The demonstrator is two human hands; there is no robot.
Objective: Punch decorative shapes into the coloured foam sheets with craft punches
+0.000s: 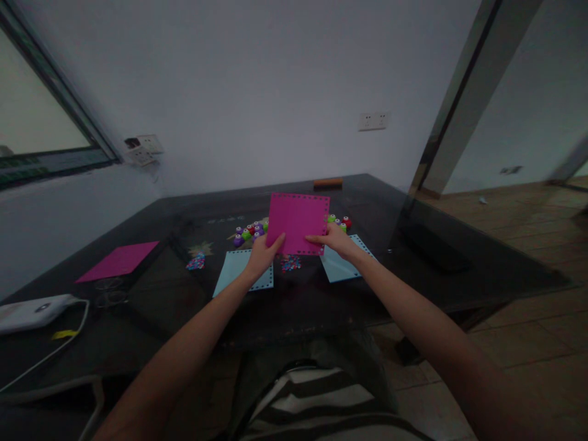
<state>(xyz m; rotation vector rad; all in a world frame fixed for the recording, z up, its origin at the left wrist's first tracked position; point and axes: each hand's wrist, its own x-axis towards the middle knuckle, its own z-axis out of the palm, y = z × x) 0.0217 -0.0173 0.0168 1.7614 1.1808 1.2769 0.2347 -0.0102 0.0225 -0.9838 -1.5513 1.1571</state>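
Note:
A pink sheet [297, 220] with small dark marks along its edges is held up above the table. My left hand [265, 252] grips its lower left corner, and my right hand [334, 240] holds its lower right side. Beneath my left wrist lies a light blue sheet [232, 269] with a dotted border; another light blue sheet [339, 267] is under my right wrist. Between them sits a pile of small coloured pieces [291, 263]. Behind the pink sheet stand several round-topped items in purple, green and red [250, 231], with more at the right [346, 222].
Another pink sheet [120, 260] lies on the dark table [156, 312] at the left, near a second pile of coloured pieces [196, 262]. A white device [34, 312] with a cable is at the left edge. An orange-brown roll [327, 183] lies at the back.

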